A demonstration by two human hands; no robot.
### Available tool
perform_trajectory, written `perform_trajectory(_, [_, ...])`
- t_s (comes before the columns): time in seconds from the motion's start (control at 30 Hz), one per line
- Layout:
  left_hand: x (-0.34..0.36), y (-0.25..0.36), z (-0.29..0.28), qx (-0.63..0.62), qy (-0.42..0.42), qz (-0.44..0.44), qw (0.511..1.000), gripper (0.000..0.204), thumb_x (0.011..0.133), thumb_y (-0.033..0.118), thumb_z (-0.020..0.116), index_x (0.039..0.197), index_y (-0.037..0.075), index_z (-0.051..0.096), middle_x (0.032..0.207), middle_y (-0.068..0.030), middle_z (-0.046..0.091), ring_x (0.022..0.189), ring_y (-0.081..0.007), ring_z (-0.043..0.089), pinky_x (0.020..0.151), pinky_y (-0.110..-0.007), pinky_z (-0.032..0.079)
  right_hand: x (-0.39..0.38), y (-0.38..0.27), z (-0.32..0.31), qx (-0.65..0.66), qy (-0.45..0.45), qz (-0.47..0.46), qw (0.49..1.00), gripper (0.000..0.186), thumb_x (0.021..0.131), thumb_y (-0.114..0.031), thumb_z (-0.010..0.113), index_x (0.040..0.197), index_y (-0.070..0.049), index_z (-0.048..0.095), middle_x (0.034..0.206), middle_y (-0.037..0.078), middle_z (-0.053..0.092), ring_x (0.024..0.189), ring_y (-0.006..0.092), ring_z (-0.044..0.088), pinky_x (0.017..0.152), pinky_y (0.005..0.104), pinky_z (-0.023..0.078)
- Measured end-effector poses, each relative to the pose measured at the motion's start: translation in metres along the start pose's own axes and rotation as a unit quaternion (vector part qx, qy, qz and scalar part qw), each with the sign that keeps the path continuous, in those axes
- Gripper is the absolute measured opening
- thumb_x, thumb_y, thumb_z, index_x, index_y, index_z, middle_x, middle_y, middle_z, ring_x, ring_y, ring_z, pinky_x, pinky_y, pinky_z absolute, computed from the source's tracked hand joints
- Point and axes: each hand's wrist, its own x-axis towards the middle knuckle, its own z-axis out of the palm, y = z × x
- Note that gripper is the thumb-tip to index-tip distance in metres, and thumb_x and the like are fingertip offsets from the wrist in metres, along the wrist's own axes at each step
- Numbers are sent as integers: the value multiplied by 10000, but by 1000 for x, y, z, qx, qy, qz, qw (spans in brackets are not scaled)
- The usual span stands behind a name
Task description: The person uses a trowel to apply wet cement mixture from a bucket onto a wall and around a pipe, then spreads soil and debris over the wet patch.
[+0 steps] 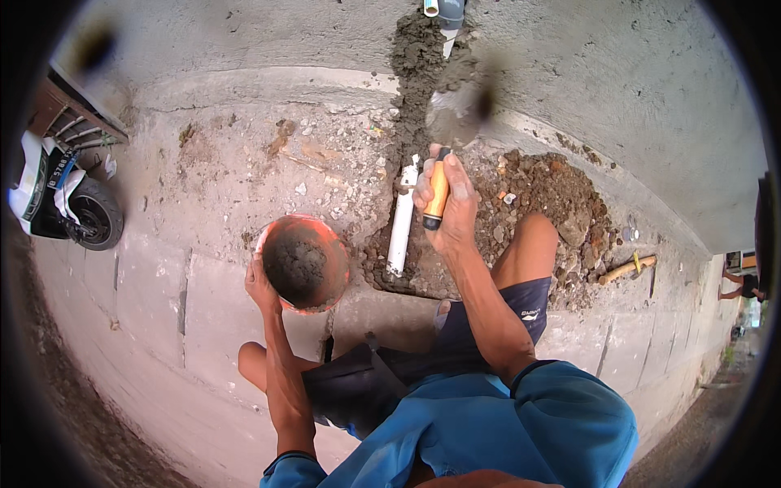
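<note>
Gripping an orange-handled trowel [446,134] firmly, the right hand [446,203] lifts mortar toward the wall channel [416,57]. The left hand [262,286] cups a mortar bowl [303,262] (held close, best kept level).

The trowel blade [455,110] is blurred; a scooter [57,199] is cut off.

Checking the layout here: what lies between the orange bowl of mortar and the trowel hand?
In the head view, a white pipe lies in the dug trench between the bowl and the right hand.

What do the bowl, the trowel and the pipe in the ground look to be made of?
Bowl: likely plastic, orange, mortar-smeared rim. Trowel: seemingly metal blade, grey and blurred; smooth orange handle, wood or plastic. Pipe: probably plastic, plain matte white.
</note>
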Motion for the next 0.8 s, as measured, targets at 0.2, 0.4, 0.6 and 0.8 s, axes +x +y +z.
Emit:
perform_trajectory(0.2, [1,-5,-15,67,-20,14,997,420,1051,389,561,1049,-9,697,960,-41,680,868,-118,593,791,-282,489,36,-53,34,-65,146,-429,889,321,1075,-319,517,1274,-94,404,901,35,520,671,139,546,577,344,519])
perform_trajectory(0.4, [2,0,-19,96,-15,25,995,503,1040,432,560,1188,-34,679,1100,-100,690,992,-181,620,904,-324,488,136,-15,-57,-349,345,-451,746,367,1085,-322,475,1270,-19,377,872,114,543,677,231,572,576,380,492])
perform_trajectory(0.6, [3,4,-15,181,-34,-110,977,635,973,485,628,1361,-15,572,1291,-146,639,1080,-246,643,967,-350,494,59,106,-107,-563,122,-210,790,347,1083,-312,489,1178,17,430,783,131,520,646,215,507,582,391,428])
perform_trajectory(0.8, [32,67,29,318,-120,-351,872,616,931,287,591,1424,-48,434,1287,-247,604,1097,-394,658,823,-547,617,-21,121,-105,-508,140,-8,850,400,1069,-382,518,1176,0,467,803,157,535,722,266,526,725,441,450])
